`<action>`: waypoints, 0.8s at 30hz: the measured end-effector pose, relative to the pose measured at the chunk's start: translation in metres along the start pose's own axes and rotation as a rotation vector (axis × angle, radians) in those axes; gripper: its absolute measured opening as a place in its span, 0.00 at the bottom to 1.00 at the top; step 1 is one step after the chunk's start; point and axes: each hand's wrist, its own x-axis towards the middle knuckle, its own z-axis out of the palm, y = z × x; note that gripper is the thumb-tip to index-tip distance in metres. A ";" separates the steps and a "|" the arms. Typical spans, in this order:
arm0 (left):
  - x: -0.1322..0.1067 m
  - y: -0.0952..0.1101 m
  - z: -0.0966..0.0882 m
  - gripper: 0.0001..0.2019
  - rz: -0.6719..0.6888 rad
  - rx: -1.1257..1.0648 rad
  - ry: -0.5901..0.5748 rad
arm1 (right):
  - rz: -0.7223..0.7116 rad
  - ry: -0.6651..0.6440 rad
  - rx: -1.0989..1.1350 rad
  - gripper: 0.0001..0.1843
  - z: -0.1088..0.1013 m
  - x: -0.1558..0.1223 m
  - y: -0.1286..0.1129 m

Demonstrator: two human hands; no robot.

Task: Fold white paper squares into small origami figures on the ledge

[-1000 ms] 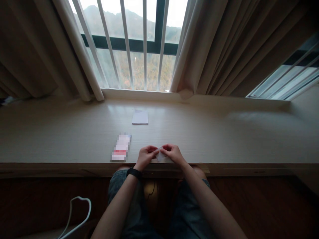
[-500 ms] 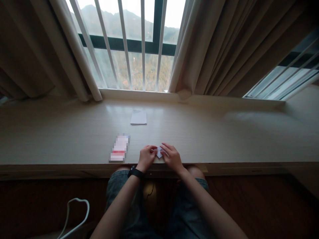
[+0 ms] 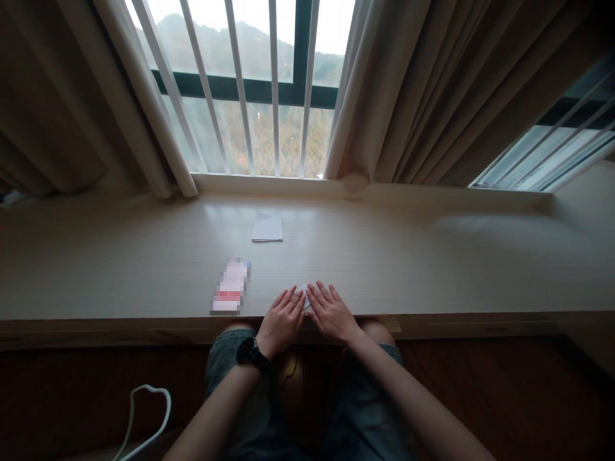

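A small piece of folded white paper (image 3: 305,296) lies on the table near its front edge, mostly covered by my hands. Flat over its left side rests my left hand (image 3: 282,320), fingers stretched forward, with a black watch on the wrist. My right hand (image 3: 331,312) lies across the right side, its fingers also straight and slightly spread. Both hands press on the paper from above and do not grip it. The folds under the fingers are hidden.
A blurred-out phone-like slab (image 3: 231,285) lies left of my hands. Farther back is a small stack of white paper sheets (image 3: 268,228). The pale table (image 3: 432,269) runs to a barred window (image 3: 259,128) between curtains (image 3: 408,96). A white cable (image 3: 166,410) loops at the lower left.
Both hands have gone from pinching the paper's sides with bent fingers to lying flat over it. The left wrist has turned, showing the watch face. The phone-like slab and paper stack stay put.
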 end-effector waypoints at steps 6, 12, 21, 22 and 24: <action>-0.004 0.000 0.001 0.22 0.017 -0.011 -0.008 | 0.000 0.019 -0.010 0.32 -0.004 -0.013 0.000; 0.003 0.004 0.002 0.17 -0.098 -0.083 0.062 | 0.005 -0.004 0.018 0.33 -0.011 -0.014 -0.002; 0.002 0.005 0.005 0.17 -0.100 -0.113 0.057 | -0.022 -0.105 0.064 0.37 -0.017 -0.011 0.001; 0.002 0.005 0.005 0.17 -0.105 -0.121 0.058 | -0.032 -0.112 0.066 0.36 -0.018 -0.010 0.002; 0.003 0.006 0.004 0.16 -0.125 -0.142 0.065 | -0.061 -0.123 0.072 0.35 -0.020 -0.007 0.006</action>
